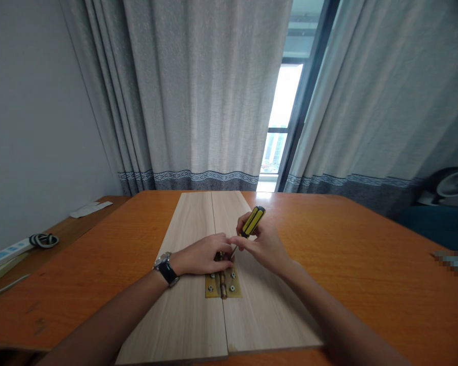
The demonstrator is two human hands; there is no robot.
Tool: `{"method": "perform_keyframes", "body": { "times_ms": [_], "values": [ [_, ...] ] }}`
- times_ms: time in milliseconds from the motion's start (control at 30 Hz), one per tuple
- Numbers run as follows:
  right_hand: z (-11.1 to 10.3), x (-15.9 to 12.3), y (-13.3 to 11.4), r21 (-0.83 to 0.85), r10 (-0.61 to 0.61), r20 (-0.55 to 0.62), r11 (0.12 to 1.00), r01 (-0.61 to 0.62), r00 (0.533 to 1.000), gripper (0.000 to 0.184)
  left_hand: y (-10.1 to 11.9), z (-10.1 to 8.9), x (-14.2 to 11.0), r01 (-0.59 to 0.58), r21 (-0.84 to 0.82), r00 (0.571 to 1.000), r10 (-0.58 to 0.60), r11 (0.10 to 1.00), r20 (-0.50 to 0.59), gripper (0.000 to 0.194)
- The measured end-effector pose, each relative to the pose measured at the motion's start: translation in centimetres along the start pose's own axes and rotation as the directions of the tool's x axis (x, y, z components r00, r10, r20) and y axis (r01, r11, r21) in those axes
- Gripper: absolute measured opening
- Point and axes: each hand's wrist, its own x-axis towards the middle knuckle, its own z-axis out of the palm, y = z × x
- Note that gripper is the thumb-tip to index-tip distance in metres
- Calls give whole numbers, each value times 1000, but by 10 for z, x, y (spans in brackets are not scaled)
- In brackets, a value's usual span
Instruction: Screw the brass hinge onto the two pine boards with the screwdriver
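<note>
Closely grasped screwdriver, its tip lost among fingers above a hinge

The right hand (267, 246) has its fingers wrapped around a screwdriver (253, 221), whose handle leans up and to the right while its thin shaft slopes down toward the left hand (202, 254). The left fingers are bent over the hinge (223, 288), thumb lying across it; whether they pinch anything there I cannot tell. Those left fingers stand in the way: they hide the driver's tip and the far part of the hinge.

On the near side of the fingers, the hinge shows brass-coloured, its barrel running along the seam between two boards, with four silvery screws (232, 288) visible, two on each leaf. The screwdriver's handle is yellow with black. Under both hands lie the left board (175, 315) and right board (263, 320), pale, grained and edge to edge. A watch (164, 264) on a black strap circles the left wrist.

Farther out, the orange-brown table (328, 239) spreads to either side of the fingers. Well to their left are a power strip (11, 251), a coiled cable (44, 240) and a pale paper (90, 209); far to their right, a pixelated object (454, 264). Beyond the fingertips hang grey curtains (213, 101), parted at a bright window (286, 96).
</note>
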Motion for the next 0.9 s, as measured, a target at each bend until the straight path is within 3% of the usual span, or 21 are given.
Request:
{"method": "perform_keyframes", "body": {
  "times_ms": [300, 533, 733, 900],
  "values": [
    [-4, 4, -6, 230, 94, -240, 972, -38, 966, 38, 1, -1, 0, -19, -41, 999, 17, 999, -44, 5],
    [-5, 4, -7, 265, 112, -283, 964, -35, 953, 38, -2, 0, -1, 5, -107, 997, -13, 994, -76, 9],
    [-3, 3, -9, 285, 111, -231, 958, -41, 967, 36, 4, -12, 2, 88, -210, 965, -136, 974, -225, 18],
    [-6, 4, -9, 266, 107, -298, 964, -25, 948, 35, 0, -8, 2, 70, -234, 979, -112, 970, -171, 13]
  ]
}}
